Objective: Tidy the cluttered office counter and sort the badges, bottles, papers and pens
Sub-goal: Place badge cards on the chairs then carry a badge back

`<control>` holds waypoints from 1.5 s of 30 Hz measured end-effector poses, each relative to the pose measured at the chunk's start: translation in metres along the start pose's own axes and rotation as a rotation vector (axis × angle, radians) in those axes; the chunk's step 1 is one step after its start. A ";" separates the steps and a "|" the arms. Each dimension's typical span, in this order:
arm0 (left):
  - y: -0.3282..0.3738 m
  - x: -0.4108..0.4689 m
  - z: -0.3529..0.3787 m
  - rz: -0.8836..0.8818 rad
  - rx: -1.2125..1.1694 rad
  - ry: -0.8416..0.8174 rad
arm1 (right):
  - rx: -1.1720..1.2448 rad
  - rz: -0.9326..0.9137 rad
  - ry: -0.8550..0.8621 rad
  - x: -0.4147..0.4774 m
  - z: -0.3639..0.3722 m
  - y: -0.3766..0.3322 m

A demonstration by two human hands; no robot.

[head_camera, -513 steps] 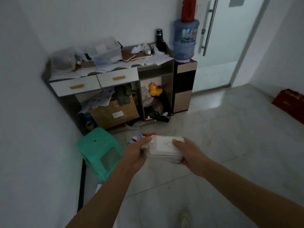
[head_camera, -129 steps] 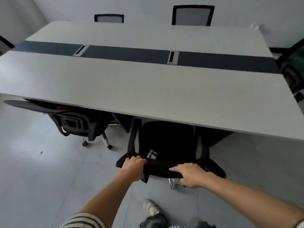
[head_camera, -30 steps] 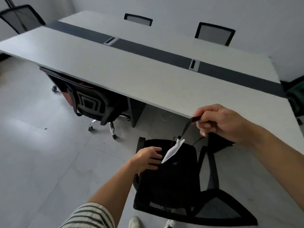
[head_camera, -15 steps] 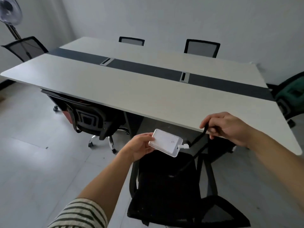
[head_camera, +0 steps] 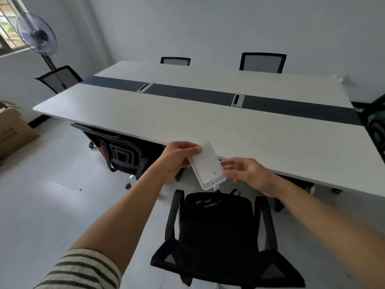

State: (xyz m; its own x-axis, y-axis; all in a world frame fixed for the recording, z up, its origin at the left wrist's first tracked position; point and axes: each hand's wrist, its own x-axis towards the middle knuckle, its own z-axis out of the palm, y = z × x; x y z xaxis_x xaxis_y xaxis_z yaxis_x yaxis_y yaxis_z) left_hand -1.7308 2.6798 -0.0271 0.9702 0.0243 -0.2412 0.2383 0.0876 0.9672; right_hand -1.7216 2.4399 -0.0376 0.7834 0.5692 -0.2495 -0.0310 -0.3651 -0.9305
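Badge held up over the chair, at the table's near edge

My left hand (head_camera: 179, 157) grips the white badge (head_camera: 208, 165) by its upper left edge, fingers curled round it, so the face tilts toward me and the clip (head_camera: 215, 186) end points down. From its layered side I judge it may be more than one holder. My right hand (head_camera: 248, 172) is loose and open, fingertips reaching at the badge's right edge, probably to steady it or gather the strap, which I lose against the black chair (head_camera: 216, 226) below. The badge is in the air above the seat, in front of the long table (head_camera: 208, 126), which I judge the likely place to lay it for sorting.
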 end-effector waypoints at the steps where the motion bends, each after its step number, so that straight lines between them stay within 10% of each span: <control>1: 0.003 -0.002 0.002 0.017 0.012 0.003 | -0.018 -0.005 -0.020 0.000 0.004 0.000; 16: -0.016 -0.036 0.019 -0.041 -0.265 0.061 | 0.286 -0.010 -0.004 -0.007 0.024 0.006; 26: -0.088 -0.052 -0.002 -0.245 -0.579 0.129 | -0.451 0.267 -0.128 -0.064 0.017 0.109; 31: -0.152 -0.073 -0.011 -0.429 -0.075 0.334 | -0.742 0.373 -0.367 -0.108 0.047 0.185; 38: -0.233 -0.105 -0.008 -0.363 0.830 0.554 | -1.071 0.270 -0.239 -0.115 0.075 0.228; 45: -0.233 -0.073 0.009 -0.263 1.030 0.564 | -1.049 0.321 -0.190 -0.087 0.053 0.232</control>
State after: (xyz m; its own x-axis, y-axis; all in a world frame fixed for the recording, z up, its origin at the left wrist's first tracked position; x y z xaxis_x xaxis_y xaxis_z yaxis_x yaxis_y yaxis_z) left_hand -1.8563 2.6490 -0.2340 0.7916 0.5799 -0.1924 0.5992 -0.6752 0.4303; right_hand -1.8295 2.3449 -0.2465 0.7228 0.4074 -0.5582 0.3951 -0.9063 -0.1498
